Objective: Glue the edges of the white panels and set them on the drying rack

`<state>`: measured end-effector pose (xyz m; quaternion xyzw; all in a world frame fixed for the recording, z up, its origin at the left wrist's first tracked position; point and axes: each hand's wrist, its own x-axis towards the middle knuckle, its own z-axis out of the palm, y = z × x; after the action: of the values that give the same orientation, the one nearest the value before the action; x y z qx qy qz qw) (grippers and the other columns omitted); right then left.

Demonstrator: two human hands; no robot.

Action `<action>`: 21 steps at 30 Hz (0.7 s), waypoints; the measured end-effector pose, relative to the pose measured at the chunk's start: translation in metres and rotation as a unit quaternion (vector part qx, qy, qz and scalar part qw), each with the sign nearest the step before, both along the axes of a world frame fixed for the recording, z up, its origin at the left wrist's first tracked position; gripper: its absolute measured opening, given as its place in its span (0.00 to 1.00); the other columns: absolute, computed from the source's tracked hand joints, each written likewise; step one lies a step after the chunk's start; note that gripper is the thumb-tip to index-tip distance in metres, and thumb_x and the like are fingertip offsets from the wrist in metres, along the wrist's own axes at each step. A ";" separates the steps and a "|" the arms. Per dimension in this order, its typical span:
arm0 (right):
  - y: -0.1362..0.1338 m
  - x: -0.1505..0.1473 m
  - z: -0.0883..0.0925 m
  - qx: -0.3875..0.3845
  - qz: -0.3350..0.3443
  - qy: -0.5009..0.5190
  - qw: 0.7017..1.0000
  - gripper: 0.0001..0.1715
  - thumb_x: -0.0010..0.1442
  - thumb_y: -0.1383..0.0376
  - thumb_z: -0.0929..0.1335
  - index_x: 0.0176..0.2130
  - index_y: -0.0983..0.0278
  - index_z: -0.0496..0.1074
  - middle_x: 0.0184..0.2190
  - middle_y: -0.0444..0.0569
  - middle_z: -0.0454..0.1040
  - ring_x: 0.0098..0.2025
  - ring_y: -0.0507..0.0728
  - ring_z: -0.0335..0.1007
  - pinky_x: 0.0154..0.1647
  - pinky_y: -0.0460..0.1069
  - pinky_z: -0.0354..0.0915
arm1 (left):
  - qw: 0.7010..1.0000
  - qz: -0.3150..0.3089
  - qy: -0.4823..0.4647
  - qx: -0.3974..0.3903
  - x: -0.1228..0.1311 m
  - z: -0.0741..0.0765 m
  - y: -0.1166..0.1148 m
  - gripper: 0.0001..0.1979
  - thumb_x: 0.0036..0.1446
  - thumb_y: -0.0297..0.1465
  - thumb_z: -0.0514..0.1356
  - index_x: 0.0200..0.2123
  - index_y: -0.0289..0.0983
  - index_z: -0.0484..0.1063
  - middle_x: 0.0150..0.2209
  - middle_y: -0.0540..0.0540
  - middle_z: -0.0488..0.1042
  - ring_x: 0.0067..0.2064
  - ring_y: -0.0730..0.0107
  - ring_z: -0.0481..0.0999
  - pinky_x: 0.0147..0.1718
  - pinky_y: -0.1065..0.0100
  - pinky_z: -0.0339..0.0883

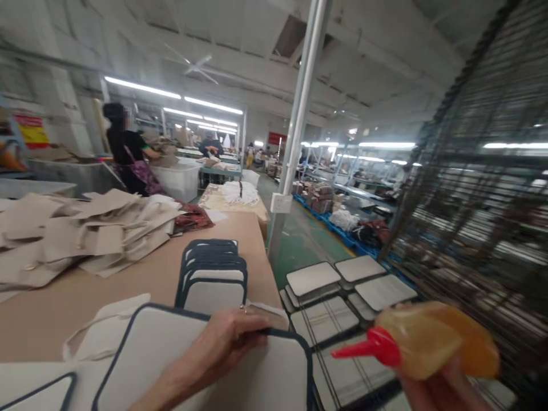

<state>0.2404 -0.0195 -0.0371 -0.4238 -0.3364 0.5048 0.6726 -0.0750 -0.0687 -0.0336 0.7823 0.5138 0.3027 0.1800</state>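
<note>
The left hand (222,338) gripped a panel (156,348) by its top; the right hand (445,385) held a bottle (447,337) past the table's (149,285) right edge. More panels (214,295) stood near that edge.

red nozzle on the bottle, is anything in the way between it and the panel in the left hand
Nothing visible stands between the red nozzle and the dark-edged panel, though the left hand and forearm cover part of the panel's face.

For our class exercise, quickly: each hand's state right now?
Left hand: holding the dark-edged panel by its top edge.
Right hand: holding the red-nozzled bottle.
</note>
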 end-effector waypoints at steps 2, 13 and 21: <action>-0.005 0.005 0.013 0.025 0.038 0.031 0.998 0.36 0.41 0.51 0.74 0.51 0.48 0.67 0.54 0.46 0.68 0.54 0.65 0.64 0.42 0.57 0.71 | 0.995 -0.085 0.041 -0.019 0.005 0.020 0.008 0.08 0.58 0.27 0.55 0.33 0.39 0.75 0.28 0.49 0.74 0.32 0.71 0.72 0.31 0.75 0.57; -0.052 0.014 0.040 0.055 0.108 -0.044 0.992 0.37 0.36 0.54 0.77 0.47 0.55 0.70 0.41 0.51 0.76 0.48 0.67 0.70 0.50 0.61 0.65 | 0.932 -0.339 0.081 -0.096 0.032 0.065 0.020 0.08 0.57 0.28 0.59 0.36 0.37 0.78 0.30 0.48 0.77 0.31 0.72 0.74 0.30 0.77 0.59; -0.067 0.030 0.033 0.091 0.149 -0.038 0.984 0.32 0.39 0.58 0.77 0.46 0.54 0.71 0.38 0.49 0.76 0.46 0.66 0.71 0.50 0.60 0.66 | 0.924 -0.366 0.076 -0.080 0.043 0.073 0.012 0.09 0.56 0.30 0.59 0.39 0.38 0.79 0.33 0.45 0.80 0.32 0.70 0.76 0.31 0.77 0.62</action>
<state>0.2699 -0.0863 -0.0039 -0.3247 -0.4654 0.5501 0.6127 -0.0317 -0.0563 0.0391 0.9195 0.2268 0.1134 0.3003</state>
